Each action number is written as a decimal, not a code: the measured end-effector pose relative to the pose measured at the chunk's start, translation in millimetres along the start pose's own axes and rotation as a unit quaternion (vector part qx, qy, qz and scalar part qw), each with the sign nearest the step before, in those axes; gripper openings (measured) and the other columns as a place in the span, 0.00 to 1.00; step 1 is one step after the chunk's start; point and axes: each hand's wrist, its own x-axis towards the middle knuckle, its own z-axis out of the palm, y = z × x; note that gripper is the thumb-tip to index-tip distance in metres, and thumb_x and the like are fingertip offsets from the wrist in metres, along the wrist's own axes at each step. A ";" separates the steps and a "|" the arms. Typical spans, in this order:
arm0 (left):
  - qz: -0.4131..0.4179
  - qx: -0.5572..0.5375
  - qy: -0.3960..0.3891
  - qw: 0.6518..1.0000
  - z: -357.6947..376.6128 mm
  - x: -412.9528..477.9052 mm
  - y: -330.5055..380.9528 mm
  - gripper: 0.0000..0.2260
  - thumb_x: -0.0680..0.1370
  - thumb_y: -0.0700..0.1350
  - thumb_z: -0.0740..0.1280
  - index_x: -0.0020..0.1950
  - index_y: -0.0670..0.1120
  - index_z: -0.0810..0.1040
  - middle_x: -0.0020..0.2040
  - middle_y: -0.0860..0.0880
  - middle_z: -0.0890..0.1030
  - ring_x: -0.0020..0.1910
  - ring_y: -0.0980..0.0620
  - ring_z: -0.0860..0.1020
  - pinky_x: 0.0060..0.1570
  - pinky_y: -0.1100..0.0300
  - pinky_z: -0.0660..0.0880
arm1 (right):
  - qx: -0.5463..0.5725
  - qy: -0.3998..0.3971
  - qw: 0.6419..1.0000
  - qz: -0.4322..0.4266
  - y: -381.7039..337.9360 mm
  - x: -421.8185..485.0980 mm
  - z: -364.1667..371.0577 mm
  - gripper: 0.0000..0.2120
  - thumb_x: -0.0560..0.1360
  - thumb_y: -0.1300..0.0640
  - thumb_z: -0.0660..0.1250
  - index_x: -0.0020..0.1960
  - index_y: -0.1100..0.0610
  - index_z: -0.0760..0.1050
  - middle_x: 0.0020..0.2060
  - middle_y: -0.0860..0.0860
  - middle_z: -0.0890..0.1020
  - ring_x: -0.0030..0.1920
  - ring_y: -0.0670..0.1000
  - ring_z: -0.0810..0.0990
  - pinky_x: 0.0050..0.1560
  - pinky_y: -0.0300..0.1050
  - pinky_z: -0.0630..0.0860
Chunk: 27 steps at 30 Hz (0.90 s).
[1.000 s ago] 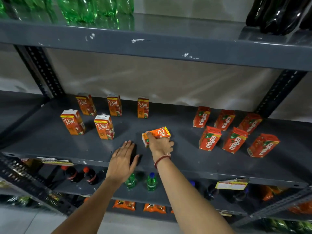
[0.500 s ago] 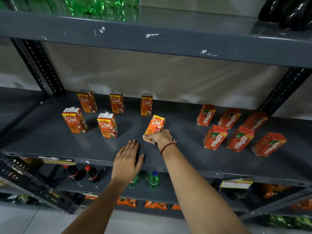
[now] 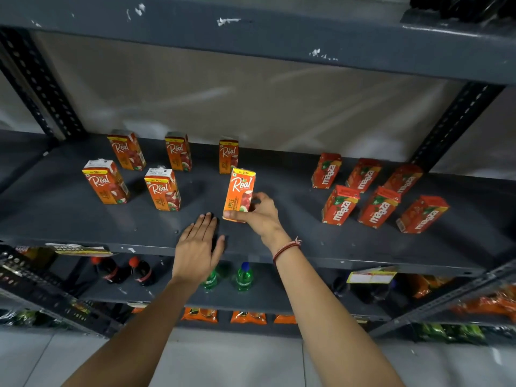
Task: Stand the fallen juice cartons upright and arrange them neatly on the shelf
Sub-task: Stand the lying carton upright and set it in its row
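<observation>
My right hand [image 3: 261, 216] grips the lower part of an orange Real apple juice carton [image 3: 240, 191], which is upright, its base at or just above the grey shelf [image 3: 69, 222]. My left hand [image 3: 198, 248] lies flat, fingers spread, on the shelf's front edge just left of that carton. Several other Real cartons stand upright on the left: a back row [image 3: 177, 152] and a front pair [image 3: 162, 193]. On the right, several red Maaza cartons [image 3: 378, 206] stand in two rows.
A grey upper shelf [image 3: 279, 37] overhangs close above. Perforated uprights stand at the back left [image 3: 42, 88] and back right [image 3: 458, 121]. Below are dark cola bottles [image 3: 139, 270], green bottles [image 3: 244, 277] and orange packets [image 3: 248, 317].
My right hand has turned the Real carton from lying on its side to upright and shifted it slightly back. My left hand has stayed flat on the shelf edge.
</observation>
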 end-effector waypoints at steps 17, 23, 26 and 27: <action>0.002 -0.001 0.011 1.000 3.6 1.4 -2.6 0.25 0.79 0.54 0.51 0.64 0.38 0.75 0.64 0.40 0.75 0.64 0.43 0.73 0.62 0.49 0.68 | -0.003 0.029 0.999 -0.037 -1.7 10.9 0.9 0.26 0.62 0.56 0.79 0.52 0.53 0.68 0.52 0.52 0.82 0.49 0.47 0.79 0.57 0.45 0.75; -0.004 -0.015 0.012 1.000 1.9 1.0 -1.6 0.24 0.78 0.53 0.53 0.63 0.38 0.76 0.63 0.40 0.76 0.63 0.44 0.74 0.61 0.50 0.69 | -0.069 0.043 0.994 -0.068 -1.7 24.4 8.3 0.26 0.63 0.60 0.78 0.57 0.60 0.73 0.56 0.56 0.81 0.57 0.53 0.80 0.56 0.44 0.74; -0.004 -0.019 0.009 1.000 0.7 1.0 -1.2 0.24 0.78 0.53 0.53 0.63 0.38 0.76 0.63 0.41 0.76 0.63 0.44 0.74 0.61 0.50 0.69 | -0.094 0.034 0.991 -0.090 -0.6 30.6 20.6 0.27 0.64 0.60 0.78 0.60 0.61 0.72 0.57 0.56 0.81 0.58 0.54 0.79 0.55 0.40 0.71; -0.003 -0.020 0.009 1.000 0.5 0.9 -1.4 0.24 0.78 0.53 0.53 0.63 0.38 0.76 0.63 0.41 0.76 0.63 0.44 0.74 0.61 0.50 0.69 | -0.099 0.031 0.990 -0.095 -0.2 32.3 25.1 0.27 0.64 0.60 0.77 0.60 0.61 0.72 0.58 0.57 0.80 0.59 0.54 0.79 0.55 0.40 0.71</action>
